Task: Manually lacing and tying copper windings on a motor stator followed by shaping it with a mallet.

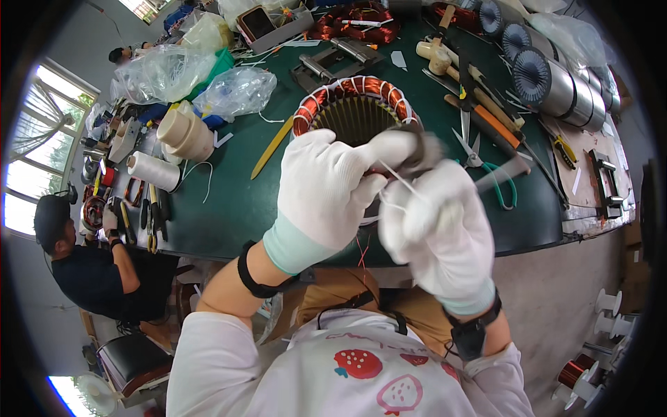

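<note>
A motor stator (358, 115) stands on the green bench, its copper windings bound round the rim with white cord. My left hand (323, 191), in a white knit glove, closes thumb and fingers over the near edge of the winding. From beside those fingertips a white cord (399, 175) runs taut to my right hand (441, 226). That gloved hand is blurred, with its fingers curled round the cord. A smeared, dark greyish thing (424, 149) shows just beyond it; its kind is unclear. The hands hide the stator's near side. Thin red wires (363, 254) hang below.
Open scissors (474, 154), an orange-handled tool (497, 125) and a mallet (439, 59) lie right. Steel cores (556, 87) stand behind. Left are a yellow strip (271, 148), a cord spool (154, 172) and plastic bags (236, 94). A co-worker (83, 257) sits far left.
</note>
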Motion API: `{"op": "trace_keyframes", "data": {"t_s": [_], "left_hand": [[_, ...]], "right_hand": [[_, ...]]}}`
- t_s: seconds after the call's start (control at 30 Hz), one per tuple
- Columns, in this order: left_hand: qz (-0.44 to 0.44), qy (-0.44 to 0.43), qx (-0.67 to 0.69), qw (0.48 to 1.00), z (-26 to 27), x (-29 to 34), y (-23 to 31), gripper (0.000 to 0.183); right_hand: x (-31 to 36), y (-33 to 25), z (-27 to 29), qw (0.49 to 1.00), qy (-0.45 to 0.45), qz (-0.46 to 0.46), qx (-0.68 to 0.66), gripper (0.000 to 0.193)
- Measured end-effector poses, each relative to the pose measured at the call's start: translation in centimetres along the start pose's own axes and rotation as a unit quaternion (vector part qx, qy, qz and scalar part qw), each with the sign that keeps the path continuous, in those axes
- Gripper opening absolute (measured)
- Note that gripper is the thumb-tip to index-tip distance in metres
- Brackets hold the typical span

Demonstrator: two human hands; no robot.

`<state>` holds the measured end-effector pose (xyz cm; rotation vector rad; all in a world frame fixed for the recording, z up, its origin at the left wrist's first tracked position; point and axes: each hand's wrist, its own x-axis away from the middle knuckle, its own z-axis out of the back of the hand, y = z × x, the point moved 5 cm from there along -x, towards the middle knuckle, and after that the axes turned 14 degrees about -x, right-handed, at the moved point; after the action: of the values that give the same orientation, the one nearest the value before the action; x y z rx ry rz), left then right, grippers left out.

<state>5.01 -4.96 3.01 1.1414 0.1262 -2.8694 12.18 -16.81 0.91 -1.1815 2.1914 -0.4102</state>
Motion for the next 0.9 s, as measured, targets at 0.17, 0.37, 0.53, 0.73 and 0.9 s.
{"op": "trace_keyframes", "data": {"t_s": [0.17,0.37,0.53,0.73,0.9], "left_hand": [[0.017,-0.081,0.000,0.997,1.1,1.2,-1.2,0.026],[0.057,0.007,0.059,0.997,0.7,0.4,-1.0,0.018],[0.049,0.039,0.076,0.995,0.2,0.2,-1.0,0.014],[0.095,-0.057,0.109,0.988,0.4,1.1,-3.3,0.017],[0.114,-0.074,0.126,0.983,0.1,1.5,-4.1,0.020]], "right_hand": [[2.8,3.7,3.3,0.962,-0.026,0.058,0.265,0.044],[3.7,5.6,2.8,0.954,0.005,0.122,0.275,0.011],[4.9,-0.4,3.0,0.933,0.244,0.253,0.072,0.036],[13.5,-11.4,10.2,0.838,0.428,0.264,0.210,0.039],[9.4,-4.2,5.5,0.927,0.299,-0.105,0.200,0.042]]}}
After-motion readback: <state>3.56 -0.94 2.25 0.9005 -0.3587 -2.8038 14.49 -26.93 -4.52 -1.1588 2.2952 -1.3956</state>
